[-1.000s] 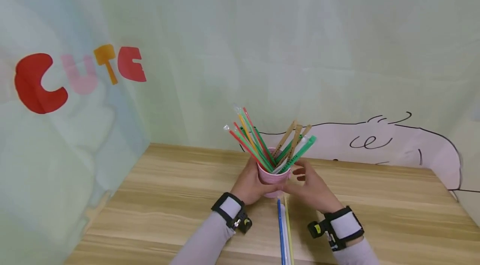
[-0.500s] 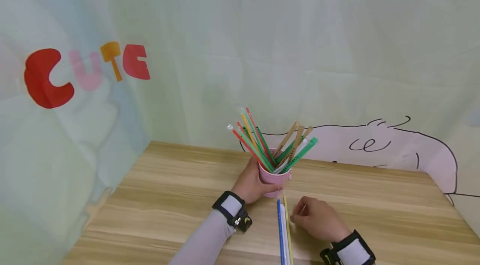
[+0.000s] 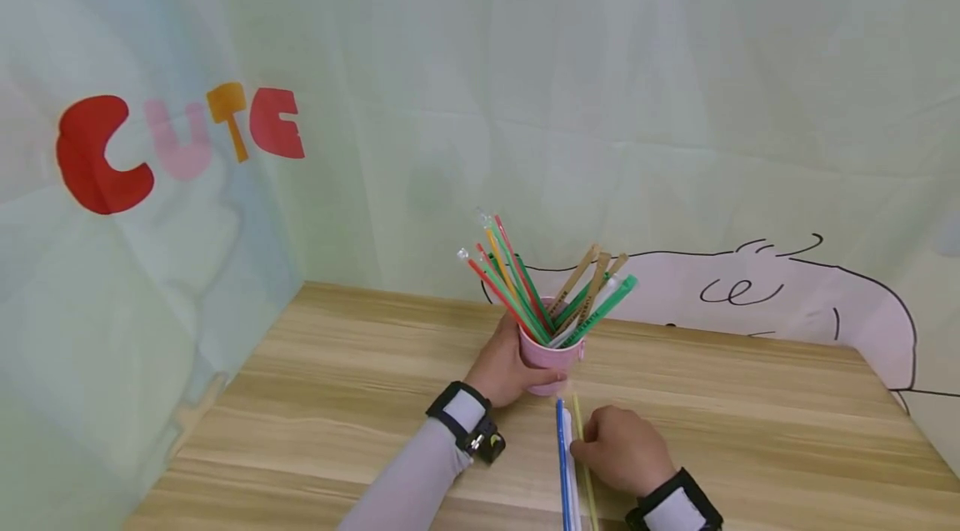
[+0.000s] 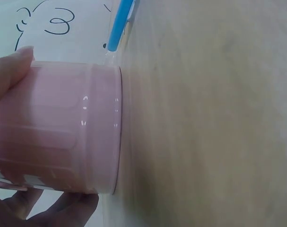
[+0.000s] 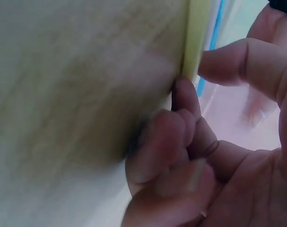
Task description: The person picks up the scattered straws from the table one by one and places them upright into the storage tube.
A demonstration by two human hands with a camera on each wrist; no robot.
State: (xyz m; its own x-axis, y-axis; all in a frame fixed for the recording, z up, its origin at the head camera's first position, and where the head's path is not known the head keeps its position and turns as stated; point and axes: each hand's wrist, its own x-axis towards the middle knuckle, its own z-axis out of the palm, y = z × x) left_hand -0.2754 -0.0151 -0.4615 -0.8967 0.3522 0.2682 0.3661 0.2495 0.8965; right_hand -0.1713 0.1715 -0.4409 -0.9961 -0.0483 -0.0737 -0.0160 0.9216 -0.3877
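Note:
My left hand (image 3: 504,368) grips a pink bucket (image 3: 550,358) from its left side, thumb across the front. In the left wrist view the bucket (image 4: 58,123) stands upright on the wooden surface. Red, green and yellow straws (image 3: 512,281) and brown and green paper-wrapped straws (image 3: 592,298) lean inside it. My right hand (image 3: 626,449) pinches a yellow straw (image 3: 587,473) between thumb and forefinger. In the right wrist view the thumb and a fingertip meet at that straw (image 5: 193,40). A blue straw (image 3: 562,464) and a white straw (image 3: 572,464) lie just left of it.
The wood-grain table (image 3: 337,398) runs back to a pale fabric backdrop (image 3: 420,139). A side curtain with coloured letters (image 3: 105,156) borders the left edge. A line-drawn cartoon (image 3: 750,293) is on the backdrop at right.
My right hand has left the bucket's right side, come down toward the loose straws and taken hold of the yellow one, which has shifted slightly right. My left hand has stayed on the bucket.

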